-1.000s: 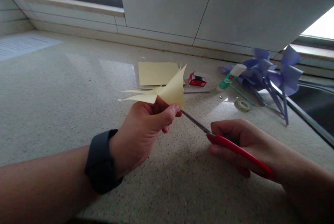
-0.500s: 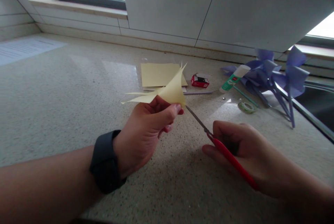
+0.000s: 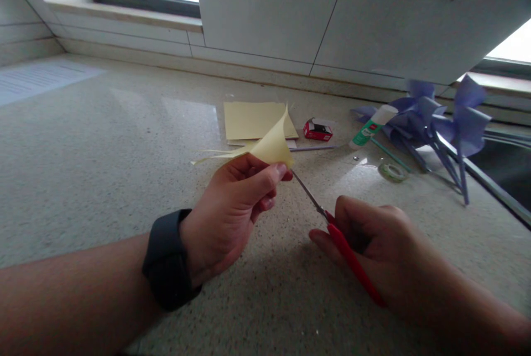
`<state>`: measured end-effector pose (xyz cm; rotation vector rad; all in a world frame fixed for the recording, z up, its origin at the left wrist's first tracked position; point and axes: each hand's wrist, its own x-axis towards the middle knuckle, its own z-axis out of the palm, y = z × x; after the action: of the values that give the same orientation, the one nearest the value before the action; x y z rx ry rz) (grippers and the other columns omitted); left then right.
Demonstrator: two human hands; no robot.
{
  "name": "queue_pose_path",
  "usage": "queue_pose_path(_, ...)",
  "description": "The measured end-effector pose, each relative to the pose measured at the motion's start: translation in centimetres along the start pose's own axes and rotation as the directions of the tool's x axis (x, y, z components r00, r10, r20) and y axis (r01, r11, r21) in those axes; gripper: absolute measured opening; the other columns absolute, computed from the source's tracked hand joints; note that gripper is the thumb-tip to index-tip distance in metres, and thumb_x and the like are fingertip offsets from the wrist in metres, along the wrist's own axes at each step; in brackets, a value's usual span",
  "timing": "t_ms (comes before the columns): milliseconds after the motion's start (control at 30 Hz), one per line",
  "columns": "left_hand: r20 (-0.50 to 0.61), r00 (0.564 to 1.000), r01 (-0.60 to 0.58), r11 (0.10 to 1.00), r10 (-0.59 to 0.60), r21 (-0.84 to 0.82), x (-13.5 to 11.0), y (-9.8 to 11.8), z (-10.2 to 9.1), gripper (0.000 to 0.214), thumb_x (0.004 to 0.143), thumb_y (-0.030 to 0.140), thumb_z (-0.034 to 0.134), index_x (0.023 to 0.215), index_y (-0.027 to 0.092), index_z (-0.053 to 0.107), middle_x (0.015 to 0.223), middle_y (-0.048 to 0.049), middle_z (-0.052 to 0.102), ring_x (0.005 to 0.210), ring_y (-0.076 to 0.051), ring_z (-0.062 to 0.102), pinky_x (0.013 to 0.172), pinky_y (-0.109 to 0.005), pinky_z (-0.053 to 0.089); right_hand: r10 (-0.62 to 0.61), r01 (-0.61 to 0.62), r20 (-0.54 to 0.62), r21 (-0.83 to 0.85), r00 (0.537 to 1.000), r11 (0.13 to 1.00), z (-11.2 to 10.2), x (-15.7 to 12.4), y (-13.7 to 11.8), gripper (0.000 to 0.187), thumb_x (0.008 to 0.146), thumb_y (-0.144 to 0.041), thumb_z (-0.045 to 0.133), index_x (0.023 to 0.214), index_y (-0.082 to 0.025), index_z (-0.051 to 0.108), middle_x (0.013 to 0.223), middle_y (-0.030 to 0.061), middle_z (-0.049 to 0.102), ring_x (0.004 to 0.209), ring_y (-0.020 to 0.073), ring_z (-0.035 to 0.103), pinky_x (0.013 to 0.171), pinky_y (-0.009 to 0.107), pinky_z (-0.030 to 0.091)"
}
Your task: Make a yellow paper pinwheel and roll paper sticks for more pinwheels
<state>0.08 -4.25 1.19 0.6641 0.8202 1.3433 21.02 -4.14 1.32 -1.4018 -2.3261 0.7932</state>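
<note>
Between the thumb and fingers of my left hand (image 3: pixel 244 195) is a piece of pale yellow paper (image 3: pixel 274 143), folded to a point on the right, with thin cut strips fanning out to the left and up. My right hand (image 3: pixel 373 240) grips a pair of scissors (image 3: pixel 352 259) with red handles. The metal blades point up and left, their tips at the paper's pointed end beside my left fingertips. Whether the blades have paper between them I cannot tell.
Behind my left hand lies a stack of yellow paper (image 3: pixel 253 118). Near it are a small red box (image 3: pixel 317 129) and a purple stick (image 3: pixel 317 148). Rightward are a glue stick (image 3: pixel 373 126), a tape roll (image 3: pixel 392 172), purple paper pinwheels (image 3: pixel 468 118) and a sink (image 3: pixel 506 165). A printed sheet (image 3: pixel 45 77) lies far left.
The scissors and my right hand have shifted slightly left and down, with the handles turned steeper. The yellow paper has tilted a little in my left hand, its strips looking narrower.
</note>
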Motion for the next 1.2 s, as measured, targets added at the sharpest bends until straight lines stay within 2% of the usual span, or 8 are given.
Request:
queue_pose_path(433,0.004,1.000,0.010,1.000,-0.010,0.026,-0.1,0.1,0.1,0.010,0.080,0.018,0.078,0.078,0.013,0.069,0.076,0.0019,0.063,0.055,-0.002,0.040,0.050,-0.014,0.032,-0.060,0.057,-0.050,-0.051,0.997,0.997,0.0,0.1,-0.4,0.047,0.088,-0.054,0.065,0.063,-0.024,0.040,0.048,-0.0067,0.039,0.043,0.0083,0.032,0.041,0.022,0.024)
queue_pose_path(700,0.015,1.000,0.008,1.000,-0.008,0.000,0.1,0.1,-0.1,0.008,0.081,0.016,0.077,0.080,0.013,0.069,0.078,0.0019,0.064,0.056,-0.002,0.040,0.050,-0.013,0.033,-0.036,0.035,-0.044,-0.015,0.998,0.999,0.2,-0.1,0.1,0.046,0.088,-0.052,0.067,0.063,-0.023,0.041,0.050,-0.0070,0.037,0.045,0.0080,0.031,0.042,0.022,0.024)
queue_pose_path(800,0.024,1.000,0.007,1.000,-0.006,-0.008,0.0,0.0,-0.2,0.009,0.081,0.016,0.077,0.079,0.014,0.068,0.079,0.0015,0.064,0.057,-0.002,0.041,0.051,-0.013,0.033,0.006,-0.007,0.015,0.081,1.000,0.997,-0.1,-0.2,0.6,0.047,0.086,-0.051,0.071,0.063,-0.023,0.040,0.052,-0.0071,0.036,0.047,0.0082,0.030,0.042,0.022,0.024)
queue_pose_path(900,0.042,0.999,0.011,1.000,-0.011,-0.002,0.0,0.0,-0.2,0.011,0.081,0.016,0.076,0.076,0.014,0.067,0.077,0.0019,0.064,0.056,-0.003,0.041,0.051,-0.013,0.033,0.073,-0.108,0.157,0.232,0.985,0.967,-0.9,-0.2,1.1,0.044,0.083,-0.048,0.074,0.065,-0.022,0.043,0.056,-0.0064,0.039,0.050,0.0082,0.034,0.042,0.020,0.027)
queue_pose_path(1033,0.075,0.997,0.031,0.999,-0.033,0.040,0.0,0.0,-0.2,0.006,0.083,0.016,0.074,0.079,0.014,0.069,0.076,0.0015,0.063,0.056,-0.003,0.041,0.051,-0.015,0.033,0.141,-0.301,0.386,0.394,0.912,0.868,-2.4,0.0,1.3,0.039,0.080,-0.047,0.077,0.070,-0.022,0.048,0.060,-0.0064,0.042,0.049,0.0080,0.040,0.040,0.019,0.030)
queue_pose_path(1200,0.099,0.995,0.000,0.992,-0.012,0.127,-0.2,0.0,-0.1,0.004,0.081,0.018,0.073,0.080,0.015,0.070,0.075,0.0006,0.062,0.057,-0.006,0.042,0.051,-0.018,0.034,0.136,-0.393,0.519,0.425,0.844,0.816,-3.5,0.3,0.7,0.050,0.073,-0.056,0.078,0.065,-0.023,0.041,0.055,-0.0068,0.041,0.045,0.0076,0.037,0.037,0.019,0.029)
